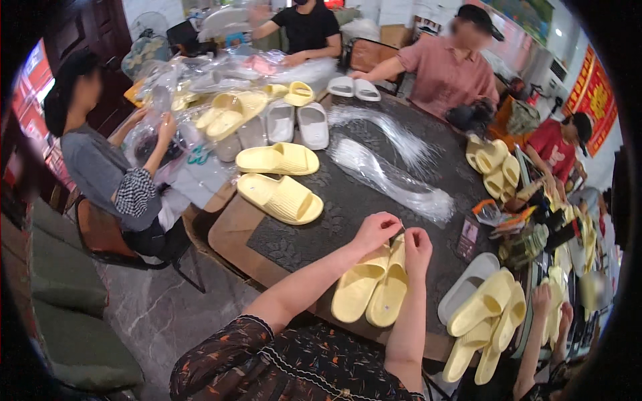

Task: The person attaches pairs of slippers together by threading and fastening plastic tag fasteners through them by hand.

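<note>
A pair of yellow slide slippers (361,289) lies side by side at the table's near edge. Over their far ends, my left hand (376,232) and my right hand (418,246) come close together, fingers pinched. What they pinch is too fine to make out. Beyond them on the dark cloth lies a bundle of clear plastic strands (394,180), with a second bundle (388,130) behind it. Another yellow pair, an upper slipper (277,159) and a lower slipper (281,199), rests to the left. At my right sit a grey slipper (468,287) and several yellow slippers (485,304).
Grey slippers (312,125) and plastic-wrapped slippers (231,113) crowd the far left of the table (287,244). More yellow slippers (495,160) sit at the far right. People work around the table: left (100,154), back (307,33), far right (448,73) and right (555,147).
</note>
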